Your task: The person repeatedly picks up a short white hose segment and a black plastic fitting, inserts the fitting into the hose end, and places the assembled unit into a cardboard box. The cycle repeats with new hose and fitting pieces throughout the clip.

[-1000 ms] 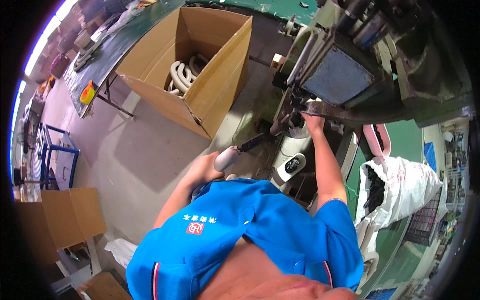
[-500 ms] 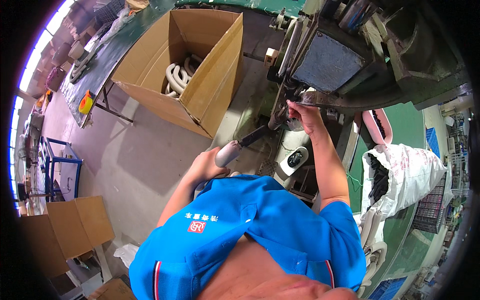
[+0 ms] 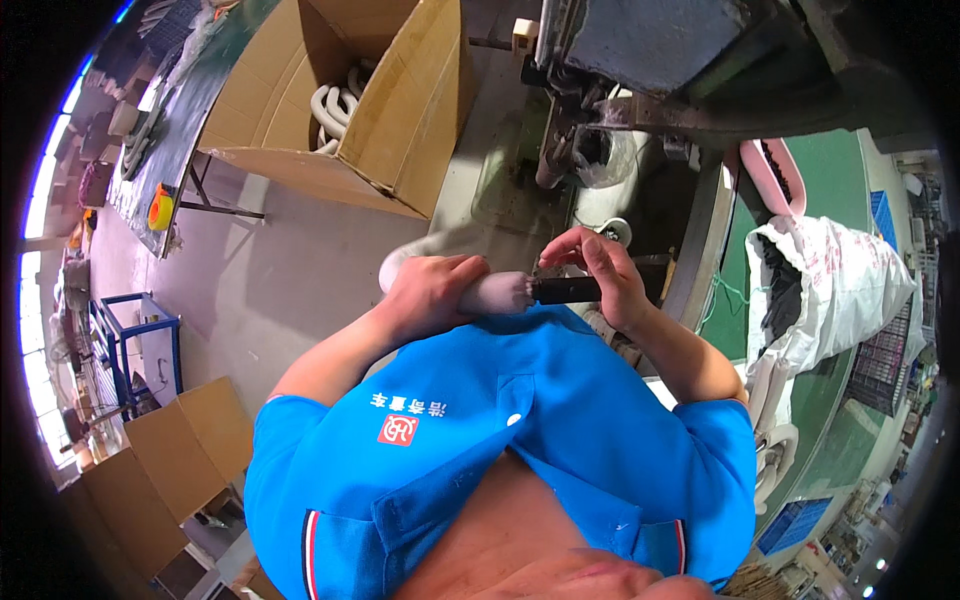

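Note:
My left hand (image 3: 436,288) is wrapped around a pale grey, curved foam-like tube (image 3: 498,293) held across the front of my chest. A dark flat strip (image 3: 565,290) sticks out of the tube's frayed right end. My right hand (image 3: 612,280) is at this strip, with fingers spread and partly bent; the strip passes behind the palm, and whether the hand touches it is not plain. The tube's far left end is blurred. Beyond my hands stands a dark metal machine (image 3: 650,50) with a clear plastic bag or cup (image 3: 603,160) below its arm.
A tall cardboard box (image 3: 410,150) with several pale curved tubes (image 3: 335,110) stands ahead to the left. On the green table (image 3: 835,180) at right are a pink tray (image 3: 775,175) and a white sack (image 3: 840,290) of dark pieces. A blue metal frame (image 3: 150,340) stands far left.
My right hand has left the machine and come down to the strip at the tube's end. The tube and strip have turned level across my chest, and the view has shifted.

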Demonstrator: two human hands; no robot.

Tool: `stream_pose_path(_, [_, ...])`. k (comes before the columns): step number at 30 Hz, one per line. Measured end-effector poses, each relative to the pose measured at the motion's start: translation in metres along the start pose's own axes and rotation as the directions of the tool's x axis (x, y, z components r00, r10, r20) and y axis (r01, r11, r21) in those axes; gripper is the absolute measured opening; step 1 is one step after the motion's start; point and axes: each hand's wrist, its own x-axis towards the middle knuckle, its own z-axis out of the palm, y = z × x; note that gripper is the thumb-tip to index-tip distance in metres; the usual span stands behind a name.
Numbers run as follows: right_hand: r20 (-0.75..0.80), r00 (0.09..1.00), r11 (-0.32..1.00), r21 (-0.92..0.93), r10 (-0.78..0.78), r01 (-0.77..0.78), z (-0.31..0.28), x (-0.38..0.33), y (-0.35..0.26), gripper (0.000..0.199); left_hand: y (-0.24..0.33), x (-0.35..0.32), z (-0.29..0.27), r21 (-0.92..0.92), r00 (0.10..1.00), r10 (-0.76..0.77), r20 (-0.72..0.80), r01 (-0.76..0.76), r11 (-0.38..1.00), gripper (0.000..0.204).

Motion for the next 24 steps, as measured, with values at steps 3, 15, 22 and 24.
stream_pose_path(3, [0.024, 1.000, 1.000, -0.013, -0.017, 0.018, 0.013, -0.013, 0.002, 0.042, 0.002, 0.008, 0.007, 0.025, 0.995, 0.041, 0.096, -0.044, 0.999, 0.022])
stream_pose_path(15, [-0.172, 0.985, 0.993, -0.118, -0.009, -0.012, 0.036, -0.011, 0.014, 0.043, 0.016, 0.025, 0.030, -0.033, 0.989, -0.034, 0.145, 0.039, 0.999, 0.035])
stream_pose_path(22, [-0.776, 0.631, 0.909, 0.254, -0.012, 0.331, -0.018, -0.023, 0.027, 0.048, -0.030, 0.030, 0.028, -0.604, 0.784, -0.434, -0.443, 0.097, 0.791, 0.029])
stream_pose_path(24, [-0.947, 0.321, 0.998, 0.025, 0.003, 0.064, -0.043, -0.046, 0.063, 0.052, -0.035, 0.036, 0.003, -0.961, 0.732, -0.631, -0.257, -0.121, 0.251, 0.032])
